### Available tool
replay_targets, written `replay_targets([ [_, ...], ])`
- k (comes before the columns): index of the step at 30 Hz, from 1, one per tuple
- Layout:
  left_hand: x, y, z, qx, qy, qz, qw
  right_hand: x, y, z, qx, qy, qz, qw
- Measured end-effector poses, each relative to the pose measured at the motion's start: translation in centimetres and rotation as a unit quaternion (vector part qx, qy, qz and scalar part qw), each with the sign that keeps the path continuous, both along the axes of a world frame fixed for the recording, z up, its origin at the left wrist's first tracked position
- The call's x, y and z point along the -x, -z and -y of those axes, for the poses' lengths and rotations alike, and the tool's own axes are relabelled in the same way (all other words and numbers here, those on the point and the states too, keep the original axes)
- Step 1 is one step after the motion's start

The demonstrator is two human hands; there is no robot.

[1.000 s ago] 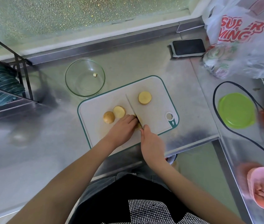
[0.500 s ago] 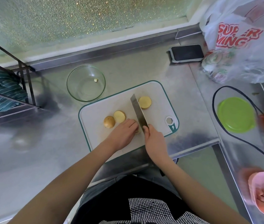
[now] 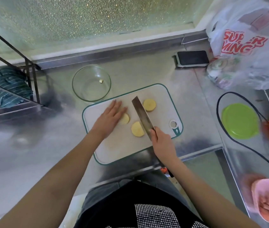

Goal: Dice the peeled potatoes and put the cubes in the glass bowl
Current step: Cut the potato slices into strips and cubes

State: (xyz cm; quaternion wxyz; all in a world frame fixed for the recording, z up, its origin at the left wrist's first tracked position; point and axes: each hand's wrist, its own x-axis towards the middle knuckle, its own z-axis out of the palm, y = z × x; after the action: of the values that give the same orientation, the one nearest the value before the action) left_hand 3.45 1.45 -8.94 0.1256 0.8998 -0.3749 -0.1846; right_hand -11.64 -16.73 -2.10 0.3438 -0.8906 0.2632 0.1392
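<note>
Potato rounds, pale yellow [image 3: 137, 129], lay undiced on the white green-rimmed cutting board [image 3: 161, 94]; left hand [image 3: 109, 118] flat, right hand [image 3: 161, 142] gripping the steel cleaver [image 3: 141, 114]; clear glass bowl [image 3: 79, 91] held seemingly one cube.

Home kitchen, judging by the stainless-steel counter [image 3: 147, 76] under a frosted window [image 3: 81, 18]. Around the cutting board [image 3: 161, 96]: glass bowl [image 3: 91, 83] just beyond its far-left corner, supermarket bag [image 3: 239, 41] well right, dish rack [image 3: 15, 79] far left.
</note>
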Motion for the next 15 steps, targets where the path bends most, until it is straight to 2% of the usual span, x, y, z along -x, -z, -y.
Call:
replay_targets([
  [4,-1.6,-1.2,1.2,-0.010,-0.008,0.011,1.000,0.2,-0.4,-0.6,0.012,0.015,0.014,1.000],
  [8,1.1,-1.2,0.7,0.063,-0.044,0.086,0.993,0.4,-0.7,-1.7,0.019,0.036,0.028,0.999],
  [11,5.0,-0.7,-0.1,0.129,0.056,0.089,0.986,0.6,-0.9,-2.4,0.018,0.015,0.010,1.000],
  [13,7.1,-0.4,-0.3,0.128,0.118,0.099,0.980,0.7,-0.8,-2.7,0.030,0.000,-0.003,1.000],
  [15,8.0,0.0,-0.4,0.113,0.140,0.099,0.979,0.7,-0.9,-3.0,0.042,-0.008,-0.011,0.999],
])
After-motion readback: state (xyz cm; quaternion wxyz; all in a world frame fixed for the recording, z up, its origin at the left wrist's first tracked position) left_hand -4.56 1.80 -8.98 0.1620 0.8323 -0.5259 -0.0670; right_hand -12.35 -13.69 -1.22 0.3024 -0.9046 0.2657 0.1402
